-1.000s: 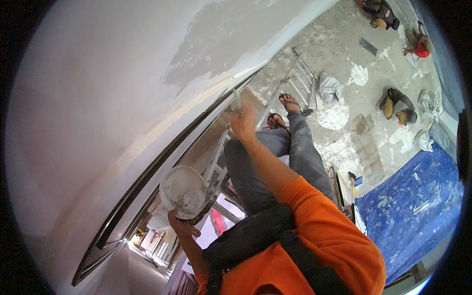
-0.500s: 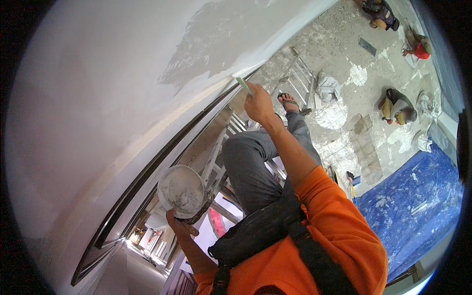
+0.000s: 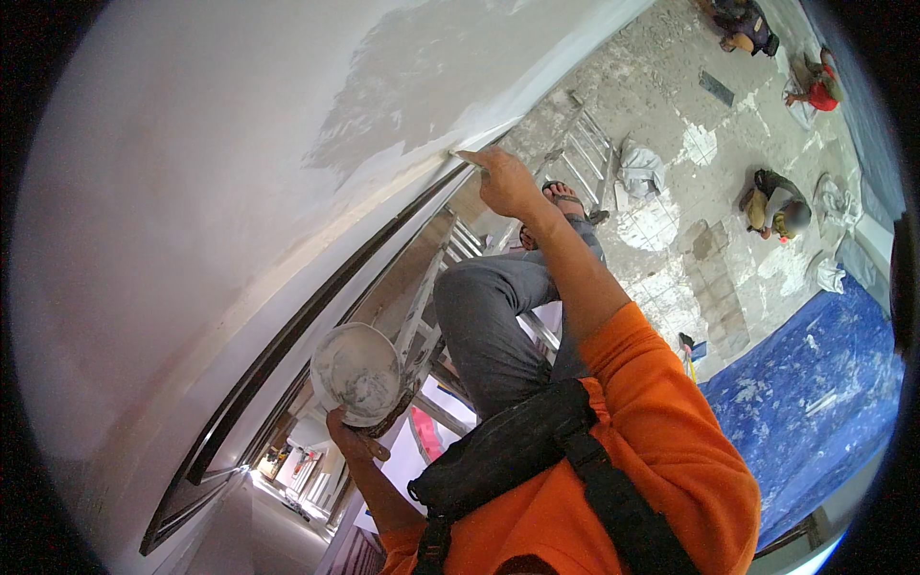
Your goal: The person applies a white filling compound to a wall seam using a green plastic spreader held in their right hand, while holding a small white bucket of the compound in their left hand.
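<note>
My right hand (image 3: 506, 184) is closed around a thin, flat putty spreader (image 3: 464, 156), pale in colour and seen almost edge-on. Its edge meets the lower border of the wall (image 3: 240, 172), just above a long dark ledge. A grey, damp-looking patch of filler (image 3: 393, 96) covers the wall beyond that. Lower left, my left hand (image 3: 351, 441) grips the rim and underside of a round whitish bowl (image 3: 355, 369). Wet white putty is smeared inside the bowl, and most of the fingers are hidden beneath it.
My sandalled foot (image 3: 563, 196) is high over the floor, beside an aluminium ladder (image 3: 422, 297). Another ladder (image 3: 586, 153) lies farther off. Several people crouch below, one near a white sack (image 3: 839, 201). A white-spattered blue tarp (image 3: 795, 393) spreads at the right. A dark ledge (image 3: 316, 311) runs along the wall.
My right hand has shifted slightly toward the right and down, and the spreader has turned from showing its green face to nearly edge-on. The bowl has barely moved.
</note>
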Demonstrator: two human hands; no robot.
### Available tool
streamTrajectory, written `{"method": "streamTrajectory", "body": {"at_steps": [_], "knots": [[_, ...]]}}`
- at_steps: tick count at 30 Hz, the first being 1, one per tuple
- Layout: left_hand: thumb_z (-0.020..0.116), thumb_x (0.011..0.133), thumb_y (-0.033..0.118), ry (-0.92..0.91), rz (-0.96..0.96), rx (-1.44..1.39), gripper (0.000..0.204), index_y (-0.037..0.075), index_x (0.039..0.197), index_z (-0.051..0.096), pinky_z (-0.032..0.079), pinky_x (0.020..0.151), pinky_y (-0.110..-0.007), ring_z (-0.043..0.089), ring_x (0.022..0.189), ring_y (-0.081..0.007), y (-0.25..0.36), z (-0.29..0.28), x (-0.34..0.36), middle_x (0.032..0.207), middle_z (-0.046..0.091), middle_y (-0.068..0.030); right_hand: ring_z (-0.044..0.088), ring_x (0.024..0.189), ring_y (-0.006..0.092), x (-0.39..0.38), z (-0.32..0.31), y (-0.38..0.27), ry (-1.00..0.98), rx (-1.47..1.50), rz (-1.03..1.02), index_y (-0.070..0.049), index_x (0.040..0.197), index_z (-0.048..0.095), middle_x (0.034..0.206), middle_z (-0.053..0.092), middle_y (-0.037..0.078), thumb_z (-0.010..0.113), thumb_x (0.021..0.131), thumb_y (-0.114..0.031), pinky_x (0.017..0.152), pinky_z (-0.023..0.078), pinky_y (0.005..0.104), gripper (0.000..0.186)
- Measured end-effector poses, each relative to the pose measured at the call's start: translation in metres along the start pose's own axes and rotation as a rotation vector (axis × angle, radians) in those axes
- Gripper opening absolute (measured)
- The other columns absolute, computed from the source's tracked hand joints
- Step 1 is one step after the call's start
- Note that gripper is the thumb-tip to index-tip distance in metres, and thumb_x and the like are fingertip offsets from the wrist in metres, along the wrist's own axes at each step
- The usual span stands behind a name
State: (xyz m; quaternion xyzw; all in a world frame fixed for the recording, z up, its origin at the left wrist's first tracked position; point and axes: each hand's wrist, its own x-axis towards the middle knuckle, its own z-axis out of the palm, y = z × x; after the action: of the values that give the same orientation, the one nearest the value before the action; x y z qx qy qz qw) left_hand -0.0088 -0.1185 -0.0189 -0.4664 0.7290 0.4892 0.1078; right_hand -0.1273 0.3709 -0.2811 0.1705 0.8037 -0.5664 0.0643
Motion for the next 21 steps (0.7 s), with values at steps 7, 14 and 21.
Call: {"method": "streamTrajectory", "body": {"at_steps": [7, 14, 21], "knots": [[0.063, 0.079, 0.033, -0.064, -0.041, 0.007, 0.065, 0.0, 0.134, 0.053, 0.05, 0.1, -0.047, 0.06, 0.117, -0.0326, 0.026, 0.039, -0.031, 0.126, 0.061, -0.014, 0.063, 0.112, 0.044, 0.005, -0.012, 0.048, 0.022, 0.169, 0.035, -0.011, 0.131, 0.068, 0.12, 0.066, 0.025, 0.053, 0.085, 0.002, 0.099, 0.05, 0.0455, 0.05], [0.061, 0.079, 0.034, -0.112, 0.069, 0.004, 0.071, -0.003, 0.138, 0.05, 0.052, 0.1, -0.047, 0.061, 0.118, -0.035, 0.02, 0.038, -0.03, 0.129, 0.059, -0.0187, 0.062, 0.115, 0.0461, 0.012, -0.003, 0.024, -0.03, 0.158, 0.204, -0.01, 0.129, 0.069, 0.121, 0.066, 0.027, 0.054, 0.082, -0.002, 0.101, 0.049, 0.0467, 0.049], [0.062, 0.077, 0.036, -0.105, -0.032, 0.028, 0.076, 0.0, 0.142, 0.049, 0.051, 0.102, -0.052, 0.058, 0.122, -0.0384, 0.026, 0.042, -0.031, 0.135, 0.057, -0.0198, 0.064, 0.111, 0.0451, 0.016, -0.008, 0.018, -0.094, 0.026, 0.113, -0.02, 0.133, 0.068, 0.117, 0.066, 0.024, 0.056, 0.076, -0.006, 0.098, 0.053, 0.0506, 0.06]]}}
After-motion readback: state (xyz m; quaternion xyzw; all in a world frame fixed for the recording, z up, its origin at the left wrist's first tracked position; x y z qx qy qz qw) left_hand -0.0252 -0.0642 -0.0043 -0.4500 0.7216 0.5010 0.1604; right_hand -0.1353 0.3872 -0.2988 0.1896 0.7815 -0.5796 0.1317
